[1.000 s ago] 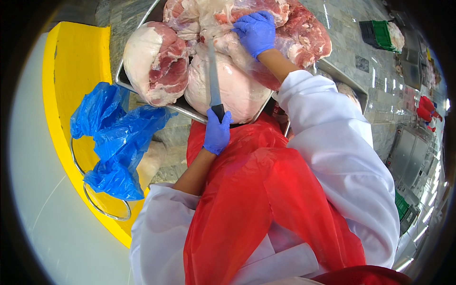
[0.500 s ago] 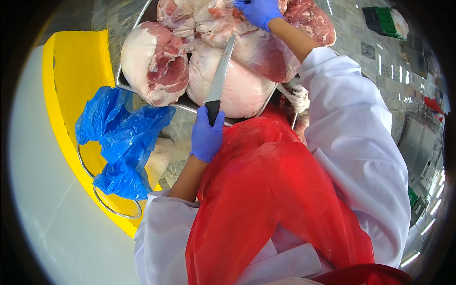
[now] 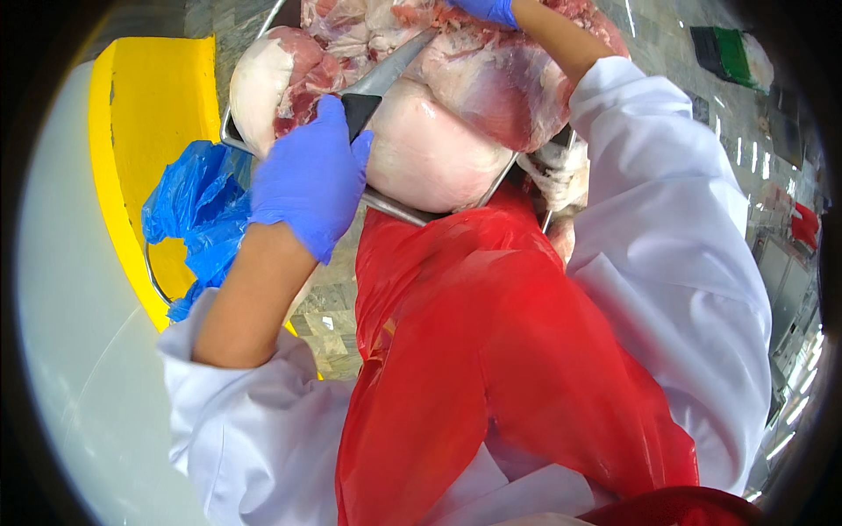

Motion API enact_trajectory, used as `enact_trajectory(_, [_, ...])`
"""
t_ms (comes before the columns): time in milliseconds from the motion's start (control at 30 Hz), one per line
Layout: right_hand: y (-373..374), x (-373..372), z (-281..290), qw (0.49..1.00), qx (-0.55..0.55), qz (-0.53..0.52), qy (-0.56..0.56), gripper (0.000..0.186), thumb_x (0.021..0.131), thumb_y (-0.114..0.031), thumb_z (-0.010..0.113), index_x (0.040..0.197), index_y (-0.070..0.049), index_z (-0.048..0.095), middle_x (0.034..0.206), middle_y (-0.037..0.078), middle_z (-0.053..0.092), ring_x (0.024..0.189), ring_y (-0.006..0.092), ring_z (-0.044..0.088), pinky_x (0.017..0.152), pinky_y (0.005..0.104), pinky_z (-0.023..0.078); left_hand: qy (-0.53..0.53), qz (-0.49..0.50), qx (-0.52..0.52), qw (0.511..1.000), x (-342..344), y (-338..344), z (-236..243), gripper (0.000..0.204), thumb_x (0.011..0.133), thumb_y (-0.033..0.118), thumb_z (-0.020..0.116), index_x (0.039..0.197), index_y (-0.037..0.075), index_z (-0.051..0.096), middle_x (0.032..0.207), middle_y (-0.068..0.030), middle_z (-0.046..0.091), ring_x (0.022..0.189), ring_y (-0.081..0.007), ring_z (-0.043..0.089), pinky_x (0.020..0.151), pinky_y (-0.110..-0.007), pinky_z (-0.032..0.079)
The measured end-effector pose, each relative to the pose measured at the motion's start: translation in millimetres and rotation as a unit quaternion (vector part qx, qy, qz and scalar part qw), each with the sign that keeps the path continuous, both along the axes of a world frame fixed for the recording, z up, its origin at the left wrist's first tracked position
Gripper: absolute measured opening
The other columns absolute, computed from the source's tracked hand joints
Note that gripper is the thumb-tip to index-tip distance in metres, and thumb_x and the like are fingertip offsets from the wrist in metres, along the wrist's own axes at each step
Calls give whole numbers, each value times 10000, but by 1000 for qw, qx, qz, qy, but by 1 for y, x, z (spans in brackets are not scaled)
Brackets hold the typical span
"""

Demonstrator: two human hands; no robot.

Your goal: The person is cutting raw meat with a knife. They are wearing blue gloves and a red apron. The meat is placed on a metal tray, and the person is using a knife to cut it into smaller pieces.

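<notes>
Knife point(image 3: 382, 81) | left grip point(image 3: 309, 175) closed round black handle point(image 3: 360, 110) | blade point(image 3: 399, 63) over raw meat point(image 3: 504, 92) | right grip point(image 3: 488, 8) half-cropped by meat, hold unclear

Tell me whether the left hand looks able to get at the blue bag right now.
Probably yes: the blue bag shows just left of the left hand, with nothing seen between them. That hand holds the knife, though, so it may need freeing first.

Yellow ledge point(image 3: 153, 105), scuffed. White surface point(image 3: 61, 263) left of ledge. Blue bag point(image 3: 197, 197), crumpled, at ledge's lower right; metal loop point(image 3: 154, 279) partly behind it. Tiled floor point(image 3: 331, 302) right of ledge. Green crate point(image 3: 735, 57) well apart, far right of ledge.
</notes>
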State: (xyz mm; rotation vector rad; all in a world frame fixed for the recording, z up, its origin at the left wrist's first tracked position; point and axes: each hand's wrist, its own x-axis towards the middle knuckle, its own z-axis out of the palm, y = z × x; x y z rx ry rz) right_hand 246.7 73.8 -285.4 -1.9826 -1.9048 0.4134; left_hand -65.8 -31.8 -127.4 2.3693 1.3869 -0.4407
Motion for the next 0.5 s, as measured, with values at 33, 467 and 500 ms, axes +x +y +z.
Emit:
enact_trajectory(33, [-1, -1, 2, 1000, -12, 1, 15, 226, 808, -316, 656, 753, -151, 801, 732, 101, 742, 629, 264, 706, 664, 408, 575, 9, -7, 16, 1000, 3, 1, 15, 477, 1036, 348, 534, 1353, -9, 525, 1010, -279, 704, 933, -451, 693, 803, -542, 549])
enact_trajectory(467, [-11, -3, 9, 996, 73, 47, 33, 271, 814, -307, 646, 648, -116, 743, 622, 103, 684, 527, 290, 625, 602, 432, 519, 29, 43, 90, 995, 37, -46, -70, 717, 953, 217, 578, 1619, 222, 314, 930, -183, 687, 670, -313, 700, 530, -445, 553])
enact_trajectory(500, [-12, -2, 9, 997, 45, 47, 50, 273, 826, -301, 650, 651, -109, 734, 629, 111, 677, 539, 285, 619, 601, 428, 514, 24, 70, 88, 993, 35, -57, -88, 724, 965, 243, 582, 1628, 242, 291, 912, -167, 673, 650, -313, 688, 526, -447, 550])
